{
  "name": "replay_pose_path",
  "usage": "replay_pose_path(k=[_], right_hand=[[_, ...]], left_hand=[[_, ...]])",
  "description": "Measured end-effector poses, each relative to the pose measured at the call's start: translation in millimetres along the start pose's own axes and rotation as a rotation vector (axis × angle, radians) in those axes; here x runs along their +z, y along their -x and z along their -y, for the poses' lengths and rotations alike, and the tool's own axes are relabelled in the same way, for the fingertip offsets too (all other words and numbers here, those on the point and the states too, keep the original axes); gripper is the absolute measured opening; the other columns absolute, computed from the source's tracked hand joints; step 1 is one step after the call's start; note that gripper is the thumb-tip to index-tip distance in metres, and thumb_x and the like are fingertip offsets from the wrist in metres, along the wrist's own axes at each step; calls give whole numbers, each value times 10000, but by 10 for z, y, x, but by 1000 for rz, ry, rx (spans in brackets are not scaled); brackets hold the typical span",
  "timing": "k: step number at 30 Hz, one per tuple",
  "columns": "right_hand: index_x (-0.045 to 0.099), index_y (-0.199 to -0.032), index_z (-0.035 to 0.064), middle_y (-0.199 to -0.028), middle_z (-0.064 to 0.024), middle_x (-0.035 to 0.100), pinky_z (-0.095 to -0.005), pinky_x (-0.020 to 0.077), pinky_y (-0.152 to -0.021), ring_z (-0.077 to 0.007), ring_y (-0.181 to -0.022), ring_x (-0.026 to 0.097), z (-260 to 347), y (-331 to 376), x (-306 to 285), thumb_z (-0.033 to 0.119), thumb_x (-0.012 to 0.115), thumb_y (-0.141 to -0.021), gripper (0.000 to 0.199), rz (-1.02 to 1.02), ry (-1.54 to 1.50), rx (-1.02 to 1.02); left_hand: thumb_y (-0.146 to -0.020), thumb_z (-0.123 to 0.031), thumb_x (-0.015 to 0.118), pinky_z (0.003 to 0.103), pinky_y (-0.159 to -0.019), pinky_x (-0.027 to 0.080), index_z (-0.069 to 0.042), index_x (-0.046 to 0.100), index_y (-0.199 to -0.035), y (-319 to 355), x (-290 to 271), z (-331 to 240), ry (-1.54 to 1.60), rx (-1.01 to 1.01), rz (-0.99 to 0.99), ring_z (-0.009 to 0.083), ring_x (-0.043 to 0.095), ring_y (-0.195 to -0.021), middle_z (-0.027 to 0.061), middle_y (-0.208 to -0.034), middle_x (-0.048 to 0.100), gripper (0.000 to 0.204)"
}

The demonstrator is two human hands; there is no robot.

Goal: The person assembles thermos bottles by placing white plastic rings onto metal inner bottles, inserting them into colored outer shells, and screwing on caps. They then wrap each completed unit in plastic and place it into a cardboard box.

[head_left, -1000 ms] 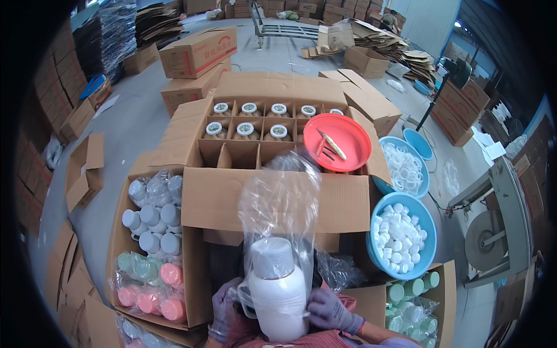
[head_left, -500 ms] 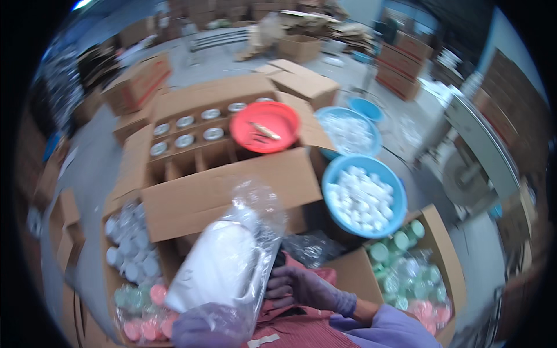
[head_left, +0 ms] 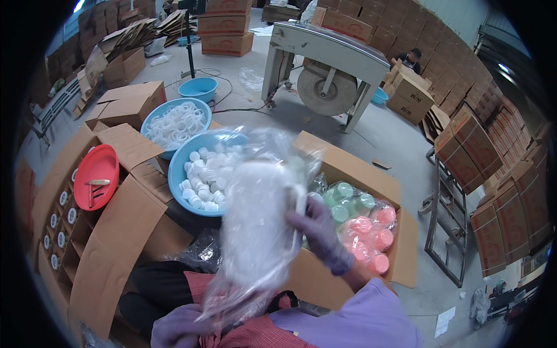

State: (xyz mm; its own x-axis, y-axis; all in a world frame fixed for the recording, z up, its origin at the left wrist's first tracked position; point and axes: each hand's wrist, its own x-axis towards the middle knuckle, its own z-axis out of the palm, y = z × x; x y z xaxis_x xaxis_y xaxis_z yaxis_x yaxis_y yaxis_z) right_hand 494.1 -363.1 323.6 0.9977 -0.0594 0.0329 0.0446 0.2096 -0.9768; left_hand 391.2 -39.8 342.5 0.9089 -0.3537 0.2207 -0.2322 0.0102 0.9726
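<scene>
A white plastic pitcher (head_left: pixel 255 214) with a side handle stands before me inside a clear plastic bag (head_left: pixel 270 145). My right hand (head_left: pixel 319 232), in a purple glove, is closed at the pitcher's handle, through the film. Low on the left, my gloved left hand (head_left: pixel 180 326) pinches the bag's lower end. Behind the pitcher sits a blue basin (head_left: pixel 176 188) of small white caps. To its right an open carton (head_left: pixel 406 249) holds bagged cups or jars with green and pink lids (head_left: pixel 361 225).
On the left, a divided carton (head_left: pixel 104 255) holds several white-topped containers, with a red basin (head_left: pixel 96 156) of tools resting on it. Another blue basin (head_left: pixel 203 107) holds clear rings. Beyond stand a wheeled machine (head_left: pixel 325 52), a metal cart frame (head_left: pixel 447 226) and a person (head_left: pixel 409 61) by stacked cartons.
My view has swung to the right. The bagged pitcher has come upright from a tilt, and my right hand has moved up to its handle. My left hand stays low at the bag.
</scene>
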Motion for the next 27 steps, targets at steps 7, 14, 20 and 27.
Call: replay_pose_path(k=[7, 14, 20, 27], right_hand=[[605, -1140, -13, -900, -76, 665, -294, 485, -643, -112, -724, 582, -1177, -1582, -1985, 118, 632, -813, 353, -458, 558, -274], [606, -1145, 17, -952, -75, 644, -323, 480, -705, -180, -774, 584, -2871, -1557, -3273, 87, 596, -774, 377, -612, 732, -198], [607, -1141, -31, -1002, -184, 654, -350, 491, -803, -277, -883, 632, -3021, -1454, -3260, 171, 607, -791, 404, -703, 447, -30], [616, -1092, -42, -1065, -257, 640, -426, 490, -881, -385, -1007, 614, -2326, -1536, -2795, 246, 681, -745, 456, -610, 1279, 99]], left_hand=[[-878, -306, 597, 324, -864, 496, 59, 657, -1088, 567, -146, 908, 4, -402, -359, 215, 669, -910, 156, -924, 713, 426], [-889, -290, 594, 342, -904, 511, 81, 610, -1171, 695, 22, 1162, 182, -549, -406, 238, 673, -938, 166, -986, 706, 466], [-893, -228, 601, 351, -959, 487, 95, 591, -1196, 519, 210, 1100, 307, -700, -356, 238, 651, -1009, 176, -1047, 689, 443], [-892, -175, 587, 338, -954, 482, 90, 579, -1217, 571, 206, 1143, 409, -768, -439, 227, 640, -1016, 170, -1070, 671, 420]])
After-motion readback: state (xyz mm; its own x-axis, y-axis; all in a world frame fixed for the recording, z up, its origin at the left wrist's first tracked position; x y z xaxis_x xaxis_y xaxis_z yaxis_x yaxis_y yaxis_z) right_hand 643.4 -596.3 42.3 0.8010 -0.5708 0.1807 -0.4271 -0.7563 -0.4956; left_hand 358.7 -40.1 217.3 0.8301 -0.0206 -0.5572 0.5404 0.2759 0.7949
